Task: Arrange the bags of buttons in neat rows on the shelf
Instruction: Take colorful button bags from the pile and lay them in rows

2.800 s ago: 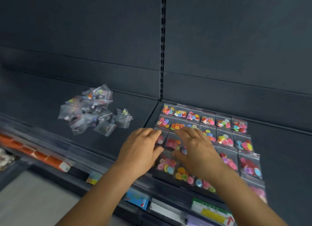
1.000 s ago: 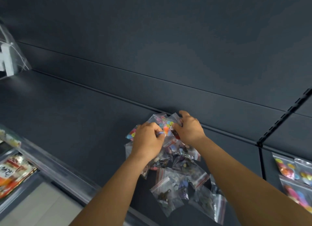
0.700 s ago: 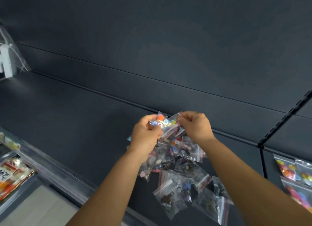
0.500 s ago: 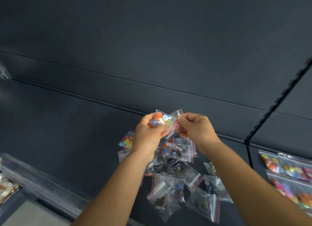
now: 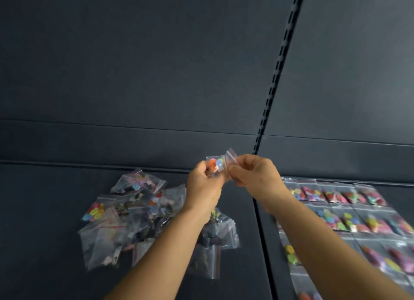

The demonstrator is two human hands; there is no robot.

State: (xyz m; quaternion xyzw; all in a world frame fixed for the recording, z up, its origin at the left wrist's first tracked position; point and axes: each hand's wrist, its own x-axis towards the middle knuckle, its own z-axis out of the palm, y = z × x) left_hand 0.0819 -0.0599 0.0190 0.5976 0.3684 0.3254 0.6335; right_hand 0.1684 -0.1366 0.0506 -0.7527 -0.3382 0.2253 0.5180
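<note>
A small clear zip bag of coloured buttons is held up in the air between both hands, above the dark shelf. My left hand pinches its left side and my right hand pinches its right, red-striped edge. Below and to the left lies a loose heap of button bags. On the right, several bags lie flat in neat rows, partly hidden by my right forearm.
The dark back wall rises behind the shelf, with a slotted upright running down to a seam between two shelf panels. Bare shelf surface lies left of the heap.
Both hands picked one bag out of the heap and lifted it. The view has swung right, so the heap now sits lower left and the neat rows show more fully.
</note>
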